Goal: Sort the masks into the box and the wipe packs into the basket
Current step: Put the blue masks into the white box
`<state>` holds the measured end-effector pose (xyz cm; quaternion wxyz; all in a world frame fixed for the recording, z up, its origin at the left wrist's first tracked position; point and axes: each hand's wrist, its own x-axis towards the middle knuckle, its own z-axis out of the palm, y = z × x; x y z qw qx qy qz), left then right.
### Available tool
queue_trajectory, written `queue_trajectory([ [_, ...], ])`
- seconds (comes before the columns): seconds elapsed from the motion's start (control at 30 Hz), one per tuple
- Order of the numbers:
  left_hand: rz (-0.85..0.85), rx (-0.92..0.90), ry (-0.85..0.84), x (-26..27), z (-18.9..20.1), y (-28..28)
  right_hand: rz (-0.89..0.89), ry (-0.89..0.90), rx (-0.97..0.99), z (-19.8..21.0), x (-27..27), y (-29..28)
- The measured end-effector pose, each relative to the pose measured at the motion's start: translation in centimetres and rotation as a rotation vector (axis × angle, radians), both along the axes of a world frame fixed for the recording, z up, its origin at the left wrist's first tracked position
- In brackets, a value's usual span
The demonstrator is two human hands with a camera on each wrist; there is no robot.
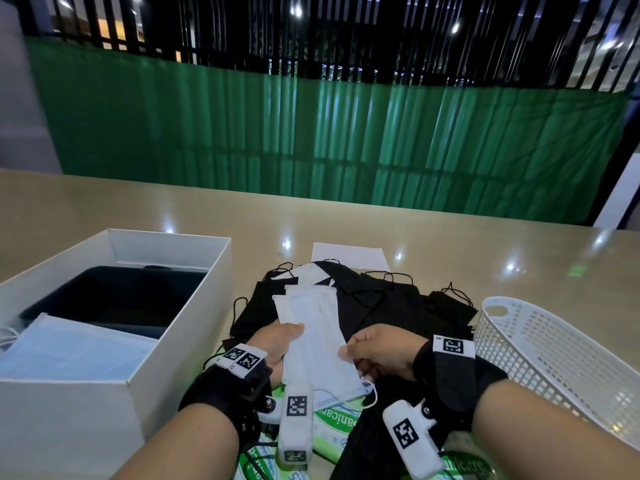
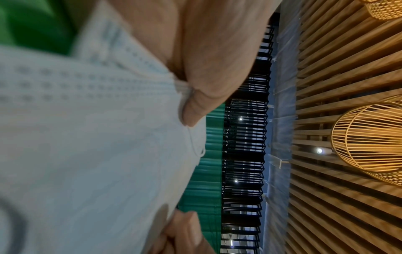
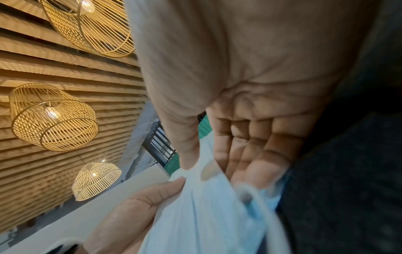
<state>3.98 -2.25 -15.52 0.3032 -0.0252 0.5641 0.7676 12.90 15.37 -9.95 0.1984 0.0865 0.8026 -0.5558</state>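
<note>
A small stack of white masks is held above the middle of the bench, over a heap of black masks. The left hand is clamped on the stack's left edge, thumb on top; the right hand pinches its right edge between thumb and fingers. The white box stands to the left with pale blue masks already in it; the white basket stands to the right, and no contents can be seen in it. Green wipe packs lie at the near edge, partly covered by the black masks and the wrists.

Risks are judged as follows. The stack is fanned, so a sheet could slide out if either grip is loosened during transfer to the box. An ear loop hangs below the stack and could snag on the black masks' loops, dragging one along. Wipe packs could be overlooked beneath the heap.
</note>
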Motion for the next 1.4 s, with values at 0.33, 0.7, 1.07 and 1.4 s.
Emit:
queue_trajectory([
  [0.33,-0.218,0.234,0.055,2.5,2.1,-0.7,0.012,0.04,-0.03,-0.3,-0.2,-0.6],
  [0.7,-0.002,0.098,0.067,3.9,2.9,0.1,-0.591,0.255,-0.531,0.0,-0.7,3.6],
  [1.07,-0.121,-0.881,0.635,0.8,8.2,2.2,-0.571,0.165,-0.584,-2.8,-0.1,5.6],
  [1.4,-0.324,-1.511,0.804,-7.5,11.0,6.1,-0.539,0.186,-0.582,-3.2,-0.3,5.7],
])
